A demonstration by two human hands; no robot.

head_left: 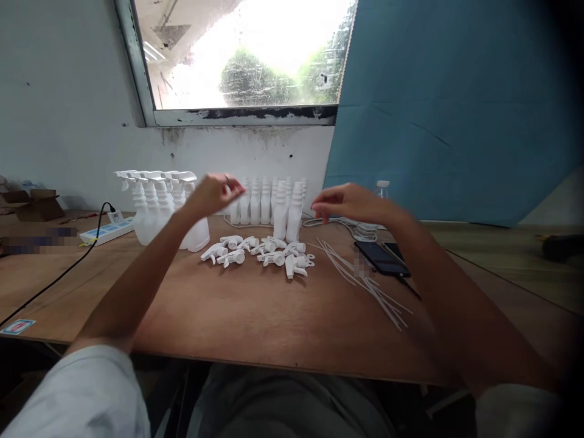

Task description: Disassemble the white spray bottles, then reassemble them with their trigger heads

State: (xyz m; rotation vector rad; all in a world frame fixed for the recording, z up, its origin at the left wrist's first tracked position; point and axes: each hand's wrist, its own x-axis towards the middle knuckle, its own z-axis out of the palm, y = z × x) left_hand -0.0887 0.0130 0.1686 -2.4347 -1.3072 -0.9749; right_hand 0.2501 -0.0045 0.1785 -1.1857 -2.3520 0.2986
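My left hand (219,192) is raised beside the assembled spray bottles (155,210), its fingers loosely bent and nothing visible in them. Some of those bottles are partly hidden by my left forearm. Across from it, my right hand (349,202) hovers above the table, its fingers half curled and apart, also without anything seen in it. Between the hands stand two white bottles (294,210) without spray tops, in front of a row of similar bottles (255,204). Several white trigger spray heads (272,258) lie in a loose group nearer to me.
Thin white tubes (360,277) lie on the wooden table (255,322) at right, near a phone (382,258) with a cable. A clear bottle (366,231) stands behind my right wrist. At left are a power strip (107,231), black cord (59,277) and cardboard box (34,207).
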